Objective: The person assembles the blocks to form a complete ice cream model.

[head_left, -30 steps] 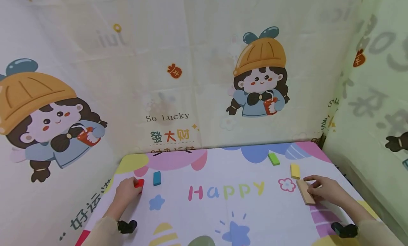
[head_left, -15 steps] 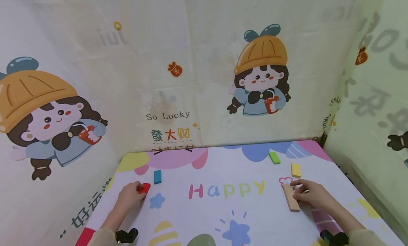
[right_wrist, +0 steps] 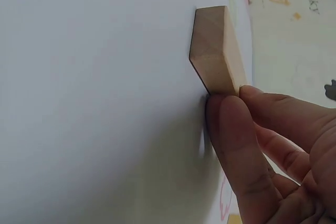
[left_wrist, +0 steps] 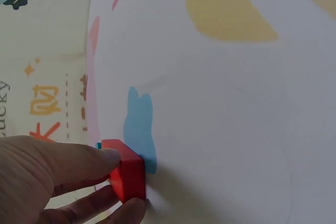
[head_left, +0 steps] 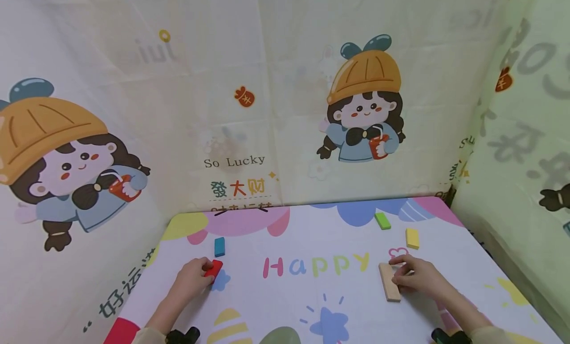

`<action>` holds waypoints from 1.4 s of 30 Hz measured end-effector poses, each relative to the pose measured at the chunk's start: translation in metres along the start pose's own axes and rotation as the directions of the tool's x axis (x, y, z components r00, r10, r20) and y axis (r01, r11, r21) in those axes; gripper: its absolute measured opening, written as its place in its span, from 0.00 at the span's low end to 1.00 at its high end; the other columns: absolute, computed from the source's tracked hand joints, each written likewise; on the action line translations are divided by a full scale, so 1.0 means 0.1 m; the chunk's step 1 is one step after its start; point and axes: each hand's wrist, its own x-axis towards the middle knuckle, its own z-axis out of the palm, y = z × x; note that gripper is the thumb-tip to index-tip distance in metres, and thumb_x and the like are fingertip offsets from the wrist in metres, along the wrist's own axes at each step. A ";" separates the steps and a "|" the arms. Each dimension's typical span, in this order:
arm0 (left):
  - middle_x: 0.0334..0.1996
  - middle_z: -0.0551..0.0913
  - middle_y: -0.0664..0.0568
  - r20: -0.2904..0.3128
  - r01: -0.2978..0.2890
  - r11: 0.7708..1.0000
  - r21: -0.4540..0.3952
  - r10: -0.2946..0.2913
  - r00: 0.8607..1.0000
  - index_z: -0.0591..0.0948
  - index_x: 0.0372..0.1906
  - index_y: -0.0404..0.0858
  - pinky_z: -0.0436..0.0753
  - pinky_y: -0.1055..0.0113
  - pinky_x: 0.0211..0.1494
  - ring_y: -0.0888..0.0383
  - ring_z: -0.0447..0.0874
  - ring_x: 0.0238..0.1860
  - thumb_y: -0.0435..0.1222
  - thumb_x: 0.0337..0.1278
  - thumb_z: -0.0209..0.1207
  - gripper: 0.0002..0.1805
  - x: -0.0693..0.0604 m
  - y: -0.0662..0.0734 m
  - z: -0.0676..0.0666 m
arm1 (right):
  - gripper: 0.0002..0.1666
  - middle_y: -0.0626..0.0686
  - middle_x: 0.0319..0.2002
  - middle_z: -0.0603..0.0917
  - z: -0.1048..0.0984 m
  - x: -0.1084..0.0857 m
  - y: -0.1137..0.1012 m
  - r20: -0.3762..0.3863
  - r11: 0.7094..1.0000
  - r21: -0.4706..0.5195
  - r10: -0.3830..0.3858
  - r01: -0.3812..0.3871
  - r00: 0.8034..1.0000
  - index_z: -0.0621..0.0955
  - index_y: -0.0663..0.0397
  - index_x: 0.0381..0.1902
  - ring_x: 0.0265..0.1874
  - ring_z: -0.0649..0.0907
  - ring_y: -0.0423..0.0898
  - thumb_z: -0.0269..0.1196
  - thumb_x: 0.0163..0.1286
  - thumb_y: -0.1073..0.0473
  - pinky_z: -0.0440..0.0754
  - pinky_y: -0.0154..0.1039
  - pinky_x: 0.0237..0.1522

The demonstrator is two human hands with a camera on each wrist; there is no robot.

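My left hand (head_left: 193, 278) pinches a red block (head_left: 214, 271) between thumb and fingers, over the printed blue star on the left of the table. In the left wrist view the red block (left_wrist: 126, 174) shows between the fingertips of the left hand (left_wrist: 68, 182). On the right, my right hand (head_left: 418, 275) grips the side of a long plain wooden block (head_left: 389, 282). The right wrist view has the wooden block (right_wrist: 215, 51) jutting beyond the fingertips of the right hand (right_wrist: 273, 156), close to the tabletop.
A blue block (head_left: 219, 246) lies just behind the red one. Toward the back right are a green block (head_left: 382, 221) and a yellow block (head_left: 412, 238). Printed cloth walls stand behind and beside the patterned table (head_left: 320, 240).
Both hands have moved inward across the table: the left hand rightward with the red block, the right hand leftward and a little nearer with the wooden block. The other blocks stayed put.
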 end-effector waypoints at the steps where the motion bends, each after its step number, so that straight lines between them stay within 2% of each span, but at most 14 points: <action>1: 0.45 0.84 0.43 0.003 -0.004 1.000 0.002 0.004 1.000 0.82 0.54 0.31 0.89 0.51 0.50 0.49 0.81 0.46 0.31 0.54 0.72 0.22 0.00 0.01 0.01 | 0.25 0.50 0.32 0.83 0.02 0.00 -0.01 0.010 1.000 0.014 -0.017 0.017 1.000 0.81 0.63 0.56 0.28 0.82 0.44 0.74 0.62 0.61 0.83 0.33 0.28; 12: 0.45 0.82 0.45 0.001 -0.045 0.999 -0.008 0.045 0.999 0.83 0.52 0.34 0.90 0.54 0.46 0.51 0.79 0.45 0.31 0.54 0.73 0.19 -0.02 0.17 0.12 | 0.26 0.51 0.30 0.82 0.29 -0.01 -0.11 0.077 0.991 0.109 -0.091 0.082 0.993 0.80 0.63 0.55 0.26 0.84 0.44 0.75 0.62 0.61 0.84 0.34 0.27; 18: 0.44 0.83 0.47 -0.021 -0.117 0.993 -0.032 0.116 0.993 0.85 0.47 0.37 0.90 0.54 0.46 0.52 0.80 0.43 0.30 0.55 0.72 0.14 -0.03 0.30 0.21 | 0.25 0.52 0.29 0.82 0.42 -0.01 -0.17 0.085 0.984 0.132 -0.135 0.123 0.987 0.80 0.64 0.54 0.23 0.84 0.44 0.75 0.60 0.63 0.84 0.34 0.26; 25: 0.43 0.84 0.47 -0.047 -0.202 0.979 -0.005 0.202 0.978 0.84 0.41 0.38 0.89 0.52 0.46 0.53 0.79 0.40 0.28 0.54 0.72 0.11 -0.01 0.49 0.30 | 0.26 0.52 0.29 0.82 0.51 -0.02 -0.25 0.104 0.980 0.177 -0.109 0.089 0.989 0.80 0.62 0.54 0.25 0.85 0.46 0.75 0.60 0.63 0.85 0.35 0.27; 30: 0.45 0.85 0.46 -0.047 -0.214 0.977 -0.018 0.213 0.976 0.85 0.42 0.38 0.90 0.52 0.48 0.52 0.80 0.43 0.28 0.54 0.72 0.11 0.01 0.62 0.37 | 0.25 0.52 0.28 0.82 0.57 -0.01 -0.30 0.132 0.978 0.188 -0.112 0.086 0.985 0.80 0.61 0.54 0.24 0.85 0.47 0.75 0.60 0.63 0.84 0.35 0.25; 36: 0.44 0.84 0.47 -0.052 -0.261 0.965 -0.012 0.260 0.964 0.85 0.41 0.39 0.89 0.51 0.51 0.53 0.79 0.43 0.28 0.54 0.71 0.11 0.04 0.76 0.46 | 0.26 0.52 0.28 0.83 0.66 -0.02 -0.39 0.166 0.975 0.207 -0.114 0.078 0.979 0.79 0.61 0.54 0.23 0.84 0.48 0.76 0.60 0.62 0.85 0.38 0.23; 42: 0.42 0.82 0.48 -0.038 -0.298 0.954 -0.022 0.297 0.954 0.86 0.42 0.40 0.89 0.53 0.47 0.53 0.77 0.41 0.28 0.53 0.72 0.11 0.03 0.86 0.48 | 0.26 0.51 0.28 0.83 0.79 -0.02 -0.48 0.193 0.969 0.225 -0.146 0.101 0.970 0.79 0.62 0.53 0.21 0.84 0.45 0.76 0.59 0.62 0.85 0.38 0.21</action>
